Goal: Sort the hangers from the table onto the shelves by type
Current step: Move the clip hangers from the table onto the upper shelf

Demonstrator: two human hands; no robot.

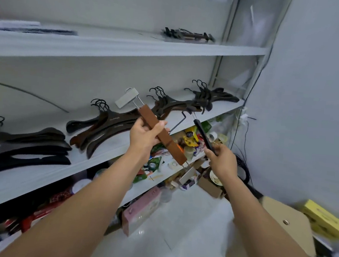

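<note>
A white shelving unit [217, 71] fills the wall ahead of both hands. Its middle shelf [39, 179] runs behind and to the left of the left hand [143, 138]. Its top shelf [130, 48] lies well above both hands. Beneath the hands, a lower shelf [152, 185] is crowded with mixed clutter, and a pink box [141, 211] stands below the left forearm. A cardboard box [287, 222] and a yellow box [323, 219] sit to the right of the right forearm.

On the middle shelf, a heap of black coat hangers [21, 149] lies far left of the left hand. A pile of dark brown coat hangers [103, 127] lies just left of it. Two more dark piles sit beyond the hands, one above the left hand [172, 106] and one further up and right [213, 97]. On the top shelf, high above the hands, rests a small bundle of clip hangers [189, 35]; blur hides their detail.

The hands are apart, each closed around its own hanger in front of the shelves. The left hand grips a brown wooden clip hanger [173, 147] near the middle of its bar, which slants from upper left to lower right. A grey metal clip [126, 100] shows at its upper end and another [188, 175] hangs at its lower end, between the two wrists. The right hand [221, 158] holds the lower end of a black clip hanger [202, 134], which points up and left towards the brown one.
</note>
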